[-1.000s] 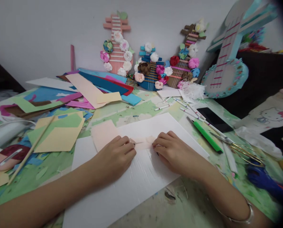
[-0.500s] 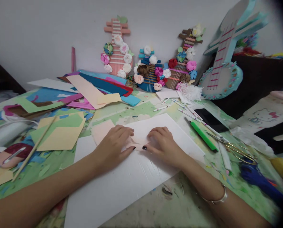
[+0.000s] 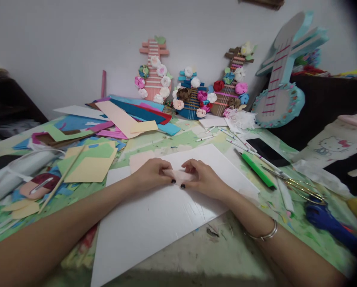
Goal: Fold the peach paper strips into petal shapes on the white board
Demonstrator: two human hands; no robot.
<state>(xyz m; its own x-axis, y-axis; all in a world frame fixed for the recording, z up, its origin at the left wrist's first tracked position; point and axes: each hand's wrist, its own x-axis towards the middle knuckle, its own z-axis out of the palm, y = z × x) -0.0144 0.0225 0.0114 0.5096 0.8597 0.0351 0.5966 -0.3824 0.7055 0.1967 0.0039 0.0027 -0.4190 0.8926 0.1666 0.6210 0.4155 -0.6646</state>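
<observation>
Though narrow, pink strip [image 3: 181, 175] left-to-right.

1 plain, pale grey wall [image 3: 91, 40] stands behind the table [image 3: 187, 259], whose green-mottled top shows stains and wear. 2 dark pieces of furniture flank it: a shelf unit [image 3: 16, 97] at left, a dark brown panel [image 3: 322, 93] at right. Lighting is dim and soft; its source is out of view.

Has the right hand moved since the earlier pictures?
Yes, leftward: judged against the far corner of the white sheet, the right hand now sits further left, closer to the left hand.
</observation>
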